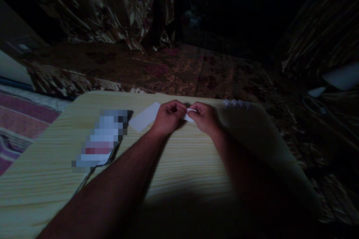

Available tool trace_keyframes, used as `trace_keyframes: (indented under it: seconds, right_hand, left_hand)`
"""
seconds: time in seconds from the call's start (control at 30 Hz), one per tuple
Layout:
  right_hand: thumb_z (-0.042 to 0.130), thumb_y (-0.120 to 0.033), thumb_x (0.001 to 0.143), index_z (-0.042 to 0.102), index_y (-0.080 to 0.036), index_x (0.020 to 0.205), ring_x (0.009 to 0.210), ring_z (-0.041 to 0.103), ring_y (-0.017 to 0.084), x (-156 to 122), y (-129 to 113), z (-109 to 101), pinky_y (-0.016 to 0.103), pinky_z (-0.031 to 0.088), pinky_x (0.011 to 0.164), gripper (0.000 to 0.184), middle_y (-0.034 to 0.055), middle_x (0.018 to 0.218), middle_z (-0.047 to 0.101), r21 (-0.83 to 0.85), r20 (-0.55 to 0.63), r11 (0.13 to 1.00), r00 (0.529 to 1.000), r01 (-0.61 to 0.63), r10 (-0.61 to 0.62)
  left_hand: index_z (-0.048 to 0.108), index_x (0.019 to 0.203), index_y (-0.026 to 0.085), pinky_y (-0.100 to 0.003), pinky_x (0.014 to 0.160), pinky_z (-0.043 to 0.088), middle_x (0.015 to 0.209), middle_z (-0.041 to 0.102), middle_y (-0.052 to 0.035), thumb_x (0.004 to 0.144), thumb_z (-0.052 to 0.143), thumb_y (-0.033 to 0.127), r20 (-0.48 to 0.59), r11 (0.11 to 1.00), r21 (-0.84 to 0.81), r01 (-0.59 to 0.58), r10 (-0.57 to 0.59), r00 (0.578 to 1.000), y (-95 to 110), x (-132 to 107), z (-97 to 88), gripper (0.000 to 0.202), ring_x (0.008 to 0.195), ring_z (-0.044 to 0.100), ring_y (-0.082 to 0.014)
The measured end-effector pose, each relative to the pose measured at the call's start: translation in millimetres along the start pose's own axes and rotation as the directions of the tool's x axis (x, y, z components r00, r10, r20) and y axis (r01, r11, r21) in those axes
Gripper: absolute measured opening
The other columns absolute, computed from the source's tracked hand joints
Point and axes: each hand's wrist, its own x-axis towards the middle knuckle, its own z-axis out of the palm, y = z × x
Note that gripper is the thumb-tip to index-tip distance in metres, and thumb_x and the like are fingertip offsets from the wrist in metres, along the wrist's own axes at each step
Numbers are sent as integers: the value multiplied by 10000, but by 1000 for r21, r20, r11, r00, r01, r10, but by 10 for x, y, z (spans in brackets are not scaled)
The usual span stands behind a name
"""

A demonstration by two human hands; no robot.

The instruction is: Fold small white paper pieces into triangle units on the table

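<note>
Both my hands meet over the far part of a light wooden table (179, 164). My left hand (168, 116) and my right hand (204, 117) are closed in pinches on a small white paper piece (190, 114) held between them. A flat white paper sheet (144, 117) lies on the table just left of my left hand, touching or passing under it. Several small folded white paper pieces (237, 104) sit in a row at the table's far edge, right of my right hand.
A blurred, pixelated flat object (102, 138) lies on the table's left half. Patterned dark fabric (174, 69) covers the floor beyond, with shiny curtains (98, 7) behind. A striped rug (19, 123) is at left. White cables and a white object (340, 76) lie at right.
</note>
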Motion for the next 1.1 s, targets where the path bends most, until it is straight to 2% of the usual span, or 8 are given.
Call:
trace_keyframes:
  seconds: [0.37, 0.47, 0.53, 0.6, 0.63, 0.73, 0.9, 1.1]
  right_hand:
    - [616, -244, 678, 582, -172, 705, 578, 475, 99, 17, -3, 9, 219, 346, 518, 85, -38, 629, 547, 5, 6, 1000, 1000, -23, 22]
    - [605, -300, 705, 588, -172, 703, 577, 506, 109, 29, 9, -17, 226, 382, 525, 129, -27, 616, 555, 142, 29, 988, 998, -62, 58]
    - [519, -351, 760, 619, -177, 806, 594, 551, 134, 47, 28, -33, 247, 427, 531, 206, -8, 644, 594, 295, 49, 943, 988, -152, 144]
    - [541, -307, 720, 635, -180, 863, 610, 555, 130, 60, 32, -41, 241, 433, 529, 213, 2, 710, 630, 331, 52, 926, 983, -181, 174]
    - [579, -276, 683, 637, -184, 871, 607, 546, 121, 61, 22, -43, 235, 427, 531, 217, -3, 730, 638, 318, 63, 933, 985, -171, 159]
    - [639, -273, 659, 656, -179, 842, 630, 548, 121, 45, -54, -55, 238, 438, 583, 206, -12, 706, 635, 253, 211, 957, 973, -142, 89]
    - [656, -279, 688, 681, -177, 799, 784, 605, 153, 6, -184, -113, 275, 468, 754, 153, -2, 803, 681, 243, 387, 962, 922, -124, 21]
    - [672, -273, 708, 686, -174, 829, 824, 615, 168, 5, -195, -143, 305, 475, 815, 157, 4, 828, 688, 254, 496, 955, 868, -152, 6]
  left_hand:
    - [650, 755, 157, -233, 561, 369, 645, 605, 2, 744, 690, 362, -42, 1000, -15, -10, 10, 999, -5, 1, 31, 209, 573, 490, -104]
    - [643, 750, 157, -234, 576, 379, 642, 589, 11, 743, 703, 348, -64, 997, -78, -17, 12, 998, 3, 17, 11, 200, 580, 487, -99]
    - [629, 746, 162, -240, 594, 394, 643, 578, 16, 731, 717, 335, -67, 980, -199, 3, -17, 998, 28, 23, -12, 194, 584, 492, -98]
    - [612, 746, 171, -256, 613, 415, 649, 575, 14, 706, 736, 326, -6, 934, -352, 61, -67, 998, 73, 13, -34, 202, 595, 510, -108]
    - [603, 753, 179, -268, 622, 426, 654, 574, 12, 699, 738, 331, 67, 898, -426, 110, -90, 994, 99, 1, -43, 210, 607, 523, -117]
    - [579, 725, 183, -289, 630, 440, 651, 562, 7, 670, 757, 335, 244, 819, -529, 221, -103, 964, 172, -46, -61, 240, 604, 523, -121]
    - [571, 688, 194, -314, 637, 446, 622, 542, 7, 626, 784, 335, 299, 765, -588, 263, -97, 949, 209, -88, -82, 263, 603, 524, -133]
    - [560, 670, 198, -311, 596, 429, 595, 520, 5, 588, 796, 335, 324, 722, -626, 294, -102, 941, 239, -116, -62, 285, 567, 495, -129]
